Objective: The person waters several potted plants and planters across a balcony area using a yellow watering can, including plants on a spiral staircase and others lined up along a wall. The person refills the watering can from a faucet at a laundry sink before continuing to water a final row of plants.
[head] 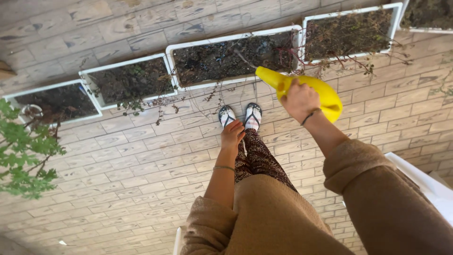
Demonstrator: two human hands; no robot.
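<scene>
My right hand (299, 99) grips a yellow watering can (325, 92) by its handle. The can's spout (266, 75) is tilted toward the soil of a white rectangular planter (231, 57) at the paving's edge. My left hand (232, 134) hangs loosely beside my thigh, empty, fingers slightly curled, above my sandalled feet (240, 115). I wear a brown sweater and patterned trousers.
A row of white planters with dark soil and sparse dry stems runs along the wall: far left (52, 101), left (127, 80), right (349, 33). A green leafy plant (23, 151) stands at the left edge. A white object (424, 182) lies at right. Paving is pale brick.
</scene>
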